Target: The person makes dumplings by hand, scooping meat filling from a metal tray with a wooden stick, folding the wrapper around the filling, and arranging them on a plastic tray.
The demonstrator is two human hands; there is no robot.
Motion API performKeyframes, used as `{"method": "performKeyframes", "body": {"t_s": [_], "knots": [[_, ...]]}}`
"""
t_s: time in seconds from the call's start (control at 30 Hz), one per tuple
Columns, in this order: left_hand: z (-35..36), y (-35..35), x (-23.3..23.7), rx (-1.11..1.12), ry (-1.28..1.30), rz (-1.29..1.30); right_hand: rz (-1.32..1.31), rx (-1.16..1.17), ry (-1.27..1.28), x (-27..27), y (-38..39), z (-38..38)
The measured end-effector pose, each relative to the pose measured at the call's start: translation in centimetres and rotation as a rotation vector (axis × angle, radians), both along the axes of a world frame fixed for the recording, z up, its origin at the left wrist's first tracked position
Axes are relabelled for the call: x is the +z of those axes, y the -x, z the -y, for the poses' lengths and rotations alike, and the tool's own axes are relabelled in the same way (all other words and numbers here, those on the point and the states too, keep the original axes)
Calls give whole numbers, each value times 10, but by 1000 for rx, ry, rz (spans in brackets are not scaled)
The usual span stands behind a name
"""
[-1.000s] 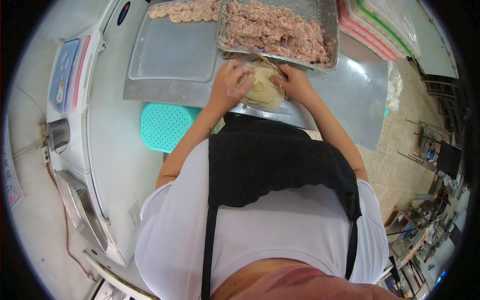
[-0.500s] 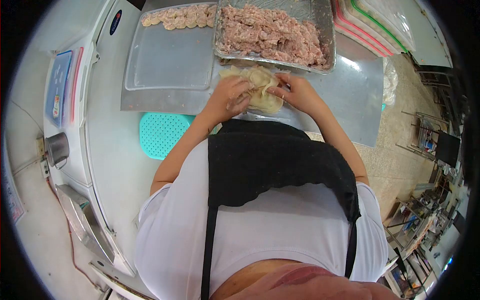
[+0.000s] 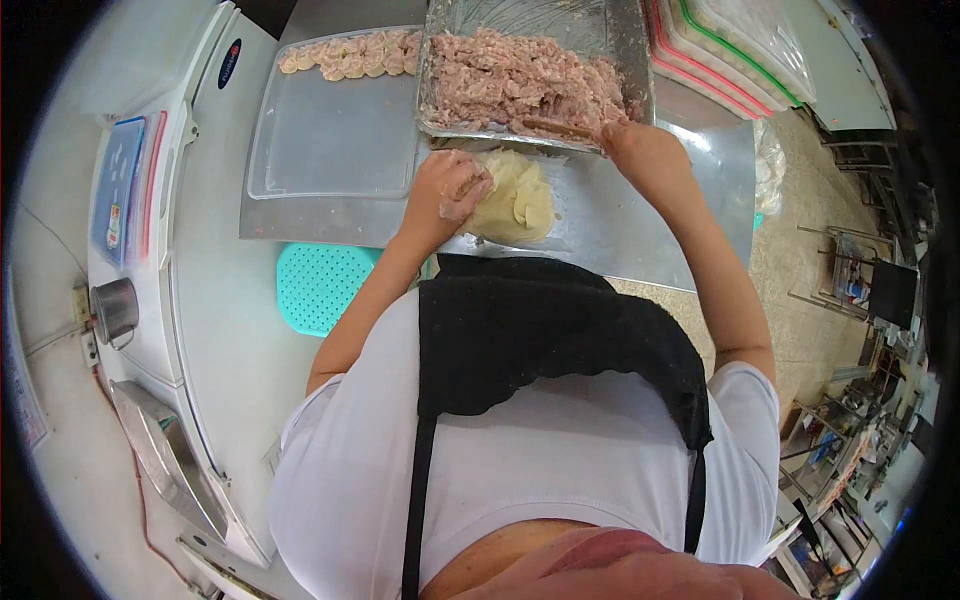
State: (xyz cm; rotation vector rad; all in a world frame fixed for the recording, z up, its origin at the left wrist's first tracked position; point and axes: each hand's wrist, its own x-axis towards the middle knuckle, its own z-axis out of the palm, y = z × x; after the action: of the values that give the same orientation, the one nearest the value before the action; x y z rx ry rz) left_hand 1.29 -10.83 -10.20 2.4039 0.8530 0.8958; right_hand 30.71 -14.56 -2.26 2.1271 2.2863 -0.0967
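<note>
Your left hand curled on the pale round dough-wrapper stack, grip unclear, your right hand pinching a thin wooden stick in pink minced meat, rectangular steel tray beyond both hands.

Worktop: brushed metal, dull sheen. Meat pan: glossy metal. Tray: clear smooth plastic. Wrappers: matt pale dough. Stick: bare wood. Stool: perforated teal plastic. Apron: black matt cloth

Teal stool (perforated), metal cup
</note>
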Motion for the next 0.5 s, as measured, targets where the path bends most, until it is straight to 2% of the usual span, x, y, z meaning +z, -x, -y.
{"method": "performKeyframes", "body": {"t_s": [0.07,0.13,0.2,0.23,0.3,0.37,0.43,0.5], "knots": [[5,-4,-2,42,70,42,64,-19,41,-15,-14,-18],[8,-10,-4,97,135,88,218,124,-92,-13,-24,-33],[12,-14,-5,89,321,16,293,172,-133,19,-14,-36],[13,-15,-7,95,314,16,375,215,-178,31,-10,-39],[17,-17,-12,174,126,-109,360,240,-203,32,-10,-42],[18,-17,-15,193,146,-107,344,262,-216,17,-4,-34],[17,-17,-11,211,160,-100,193,386,-220,-18,6,-17],[17,-17,-2,216,104,-14,190,391,-192,-20,2,-17]]}}
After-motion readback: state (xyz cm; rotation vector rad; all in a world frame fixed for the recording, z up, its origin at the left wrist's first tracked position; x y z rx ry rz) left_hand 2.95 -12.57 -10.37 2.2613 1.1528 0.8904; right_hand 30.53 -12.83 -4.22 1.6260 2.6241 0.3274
